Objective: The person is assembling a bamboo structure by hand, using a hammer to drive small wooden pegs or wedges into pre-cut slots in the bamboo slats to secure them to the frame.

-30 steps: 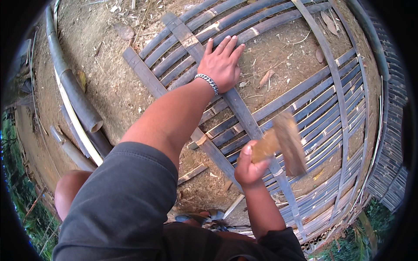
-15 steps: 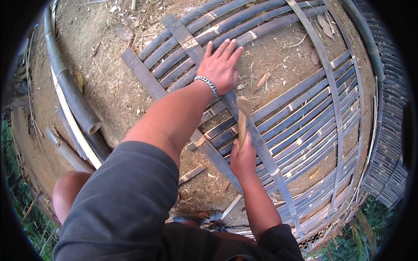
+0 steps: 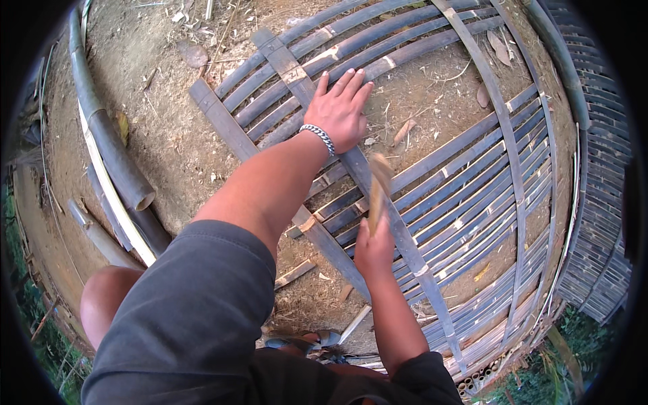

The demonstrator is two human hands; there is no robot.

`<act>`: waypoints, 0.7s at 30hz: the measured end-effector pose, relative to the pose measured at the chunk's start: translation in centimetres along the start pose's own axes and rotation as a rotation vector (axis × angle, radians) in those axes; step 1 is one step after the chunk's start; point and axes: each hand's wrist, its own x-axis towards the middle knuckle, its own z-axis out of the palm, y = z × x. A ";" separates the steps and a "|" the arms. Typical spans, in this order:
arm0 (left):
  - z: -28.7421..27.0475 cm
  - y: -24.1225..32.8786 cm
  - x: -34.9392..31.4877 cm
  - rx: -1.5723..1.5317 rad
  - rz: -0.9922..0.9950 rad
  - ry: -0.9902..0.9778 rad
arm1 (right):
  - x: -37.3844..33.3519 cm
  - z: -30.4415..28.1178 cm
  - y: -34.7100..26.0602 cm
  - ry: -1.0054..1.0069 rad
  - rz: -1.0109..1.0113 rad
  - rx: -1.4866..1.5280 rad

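My left hand (image 3: 337,113), with a chain bracelet at the wrist, presses palm down on a long split-bamboo crosspiece (image 3: 288,67). Its fingers are stretched out and apart, with nothing gripped. Closer to me, my right hand (image 3: 375,251) is closed round the handle of a tan wooden hammer (image 3: 376,196); the hammer's head is blurred and stands over the same crosspiece. Under the crosspiece run several dark bamboo slats (image 3: 432,196), laid side by side as a lattice panel. A second crosspiece (image 3: 223,120) lies to the left, partly hidden by my left forearm.
Thick bamboo poles (image 3: 115,155) and a pale split strip lie on the soil at the left. Another slatted bamboo panel (image 3: 597,189) stands at the far right. A short bamboo offcut (image 3: 295,274) and dry leaves are scattered around. My sandalled foot (image 3: 304,341) is close by.
The hammer has tilted slightly in my right hand and its head is more blurred. My left hand stays pressed on the crosspiece, and the whole view has shifted a little.
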 end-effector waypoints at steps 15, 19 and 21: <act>0.0 0.3 0.4 -0.019 0.007 0.030 | -2.0 -0.6 0.0 0.132 -0.217 0.258; 0.1 0.5 0.4 -0.010 0.010 0.005 | 0.0 -0.1 -0.6 -0.066 0.051 -0.021; 0.1 0.4 0.4 0.003 0.006 0.006 | 1.1 -0.8 -0.6 -0.260 0.205 -0.126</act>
